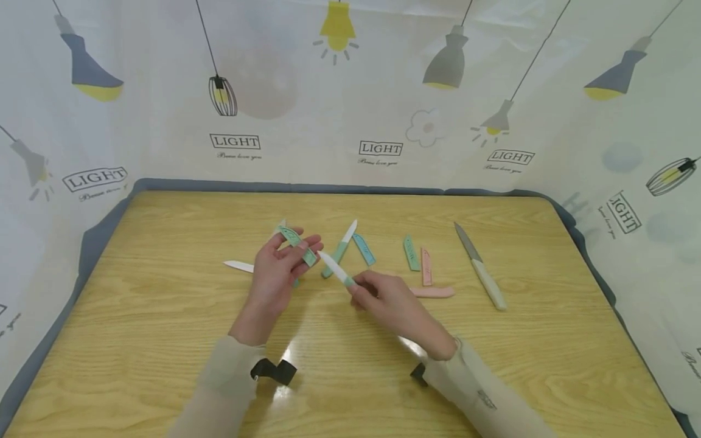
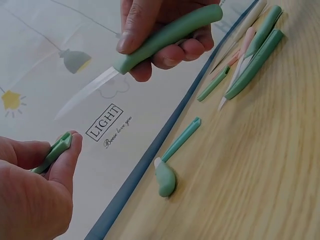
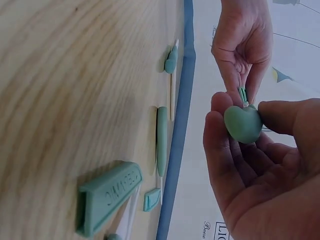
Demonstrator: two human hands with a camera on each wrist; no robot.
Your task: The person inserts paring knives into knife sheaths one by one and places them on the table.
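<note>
Since the blade is bare, my right grip pinches the handle; my left grip, the sheath, mouth apparently facing it.

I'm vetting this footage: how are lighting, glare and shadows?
Head view: brightest, with glare on the near part of the table; left wrist view: dimmer, the held white blade faint against the pale backdrop; right wrist view: also dim, shadow beside the green blade cover.

Glare spots the tabletop in the bright head view, wrist views dimmer.
</note>
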